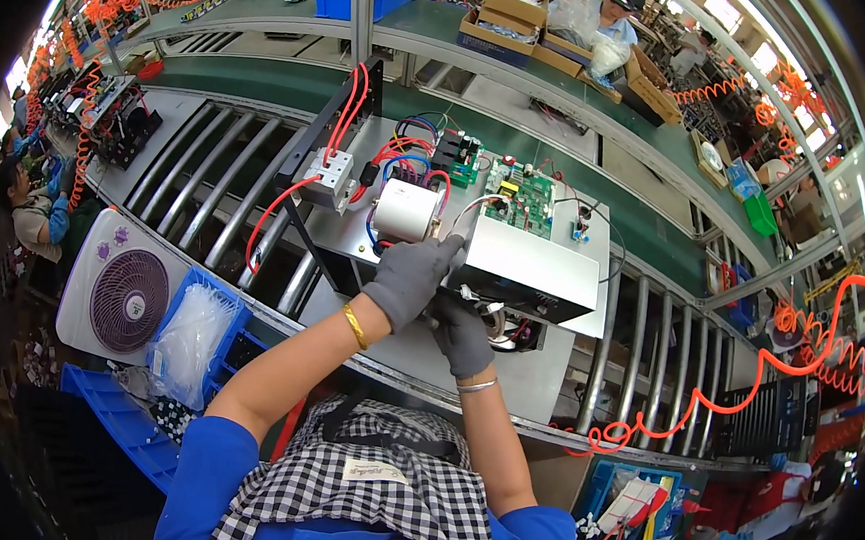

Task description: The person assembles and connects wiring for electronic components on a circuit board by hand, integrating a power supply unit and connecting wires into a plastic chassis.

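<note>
Both my hands wear grey gloves and meet at the left end of a silver metal box (pixel 538 267). My left hand (pixel 407 278) reaches between that box and a white cylinder (pixel 406 211), its fingers closed; what they grip is hidden. Just below, my right hand (pixel 465 338) has its fingers curled beside white connectors and a bundle of wires (pixel 494 322) under the box. Its fingertips are partly covered by the left hand. All these parts sit on an open metal chassis (pixel 361 150) with a green circuit board (pixel 523 201) and red and blue wires (pixel 406 153).
The chassis rests on a roller conveyor (pixel 227 195). A purple-and-white fan (pixel 130 289) and a blue bin of clear bags (pixel 192 338) stand at the left. An orange coiled air hose (pixel 704 401) crosses the right. People work beyond a raised shelf holding cardboard boxes (pixel 499 34).
</note>
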